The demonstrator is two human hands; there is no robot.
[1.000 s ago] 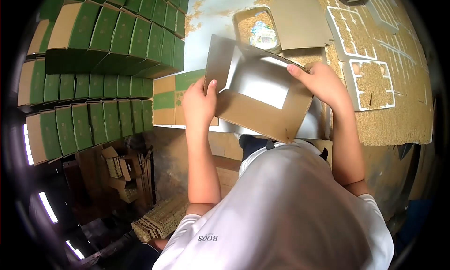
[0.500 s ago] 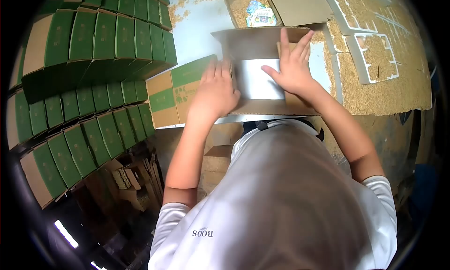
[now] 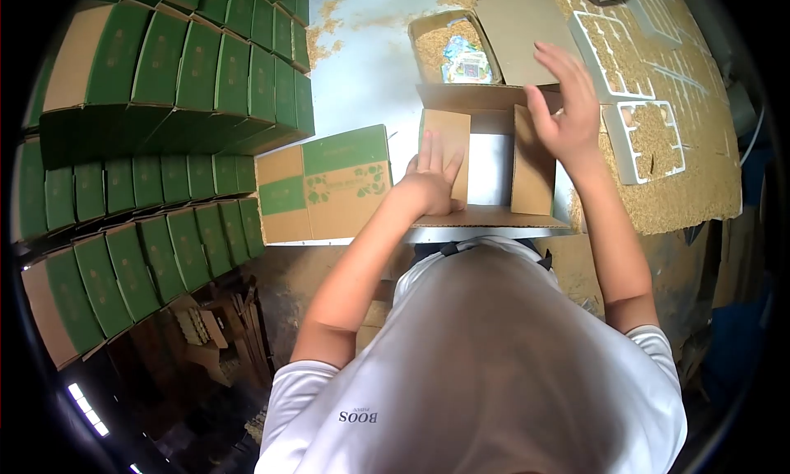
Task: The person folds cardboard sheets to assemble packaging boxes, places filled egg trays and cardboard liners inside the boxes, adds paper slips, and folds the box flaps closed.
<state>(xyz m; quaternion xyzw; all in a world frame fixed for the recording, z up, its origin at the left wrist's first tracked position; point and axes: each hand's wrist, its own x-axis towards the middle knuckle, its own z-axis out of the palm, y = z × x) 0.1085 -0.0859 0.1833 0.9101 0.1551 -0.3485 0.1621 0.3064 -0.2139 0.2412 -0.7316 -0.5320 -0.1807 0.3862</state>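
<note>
A cardboard box (image 3: 533, 178) stands in front of me, and the white tabletop shows through its middle. My left hand (image 3: 429, 184) lies with fingers spread against its left flap (image 3: 448, 145), which is folded inward. The right flap also leans in. My right hand (image 3: 569, 108) is raised over the box's far right corner, fingers apart, holding nothing. Left of the box, a flattened green and brown carton (image 3: 346, 186) lies on the table.
Green cartons (image 3: 156, 62) are stacked in rows at left. Behind the box, a tray (image 3: 424, 50) of husk-like grains holds printed packets (image 3: 467, 65), next to a cardboard sheet (image 3: 522, 34). At right, white frames (image 3: 679, 132) sit among loose grains.
My left hand has moved from the box's outer left side onto its left flap, now folded in. My right hand has lifted off the right flap and up to the right. The view has shifted.
</note>
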